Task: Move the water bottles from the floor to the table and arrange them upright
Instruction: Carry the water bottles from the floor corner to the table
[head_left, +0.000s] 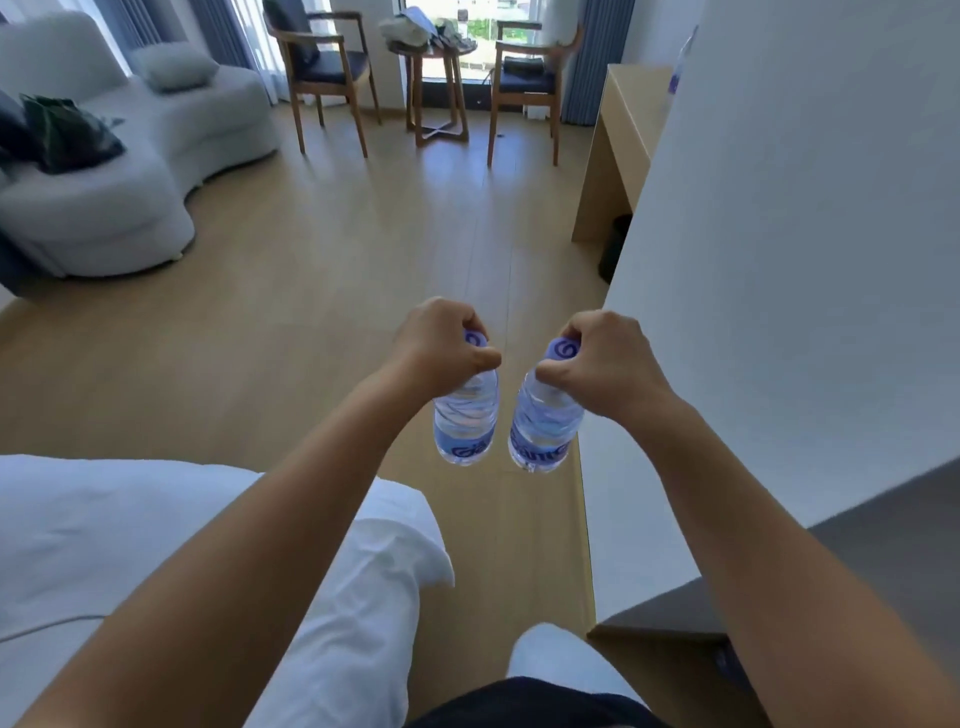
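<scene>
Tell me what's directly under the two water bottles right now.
Only bare wooden floor: both bottles hang in the air, gripped near their caps by the left hand and right hand. Their bottoms are not visible.

Daylight came from the window (467, 31) at the far end, overexposed so the view beyond it was washed out. The wood floor (322, 270) below the window carried a pale sheen. The room was bright and evenly lit, with soft, faint shadows. Wide-angle distortion bent the wall (810, 218) right of the window. Detail was slightly soft throughout.
</scene>
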